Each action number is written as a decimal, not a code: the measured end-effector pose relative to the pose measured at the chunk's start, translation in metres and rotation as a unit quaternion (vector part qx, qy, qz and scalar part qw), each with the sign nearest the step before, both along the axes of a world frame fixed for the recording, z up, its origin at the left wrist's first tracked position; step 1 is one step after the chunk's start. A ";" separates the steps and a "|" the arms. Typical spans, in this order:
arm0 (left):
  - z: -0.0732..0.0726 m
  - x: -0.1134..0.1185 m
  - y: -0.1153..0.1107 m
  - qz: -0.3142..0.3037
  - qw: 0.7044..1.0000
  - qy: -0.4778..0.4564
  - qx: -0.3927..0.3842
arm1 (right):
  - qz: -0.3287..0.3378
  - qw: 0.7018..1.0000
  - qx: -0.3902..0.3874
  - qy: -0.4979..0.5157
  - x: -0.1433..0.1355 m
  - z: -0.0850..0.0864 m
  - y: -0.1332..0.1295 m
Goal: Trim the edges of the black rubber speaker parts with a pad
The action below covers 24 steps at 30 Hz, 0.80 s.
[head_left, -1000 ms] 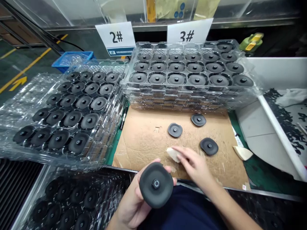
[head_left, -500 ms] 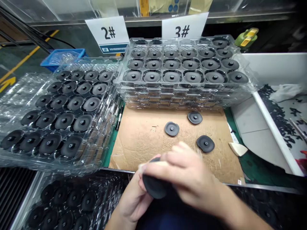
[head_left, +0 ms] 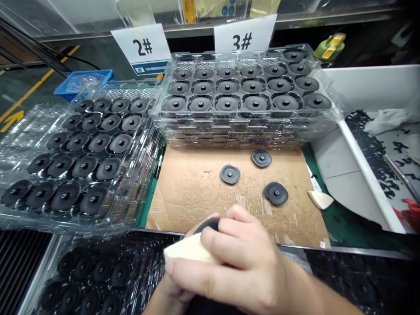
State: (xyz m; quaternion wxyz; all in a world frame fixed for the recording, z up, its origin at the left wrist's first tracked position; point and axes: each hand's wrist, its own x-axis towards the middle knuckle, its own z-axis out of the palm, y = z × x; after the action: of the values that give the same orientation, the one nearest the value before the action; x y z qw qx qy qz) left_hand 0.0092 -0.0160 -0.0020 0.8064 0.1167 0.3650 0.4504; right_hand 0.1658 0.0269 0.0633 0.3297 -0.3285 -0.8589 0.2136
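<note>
The right hand pinches a cream sponge wedge between thumb and curled fingers, over the dark disc. The left hand is beneath, mostly hidden (I cannot tell how its fingers close), and the disc's upper edge shows between the hands, near the front edge of the cardboard sheet. Three loose discs lie on the cardboard; a second wedge rests just beside its right edge. Clear trays of similar discs stand stacked behind.

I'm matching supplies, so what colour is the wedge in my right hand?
Cream, head view.
</note>
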 end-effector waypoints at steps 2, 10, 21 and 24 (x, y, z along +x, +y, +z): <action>0.003 0.002 0.001 -0.011 1.000 -0.011 0.016 | -0.004 0.997 -0.059 0.049 0.006 -0.011 0.004; 0.007 -0.003 0.002 -0.004 0.997 -0.068 0.020 | -0.150 0.960 -0.236 -0.014 0.030 -0.114 -0.018; 0.011 0.012 0.005 0.027 0.999 -0.026 -0.005 | -0.169 0.977 -0.064 0.110 0.007 -0.014 -0.025; 0.013 0.010 0.009 0.041 0.999 -0.004 0.004 | -0.053 0.992 -0.073 0.091 -0.006 -0.006 -0.025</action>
State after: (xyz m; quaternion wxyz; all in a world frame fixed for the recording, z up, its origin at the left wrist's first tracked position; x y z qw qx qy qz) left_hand 0.0194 -0.0073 0.0115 0.7884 0.1032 0.3646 0.4846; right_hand 0.1599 0.0015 0.0574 0.3922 -0.3758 -0.7889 0.2874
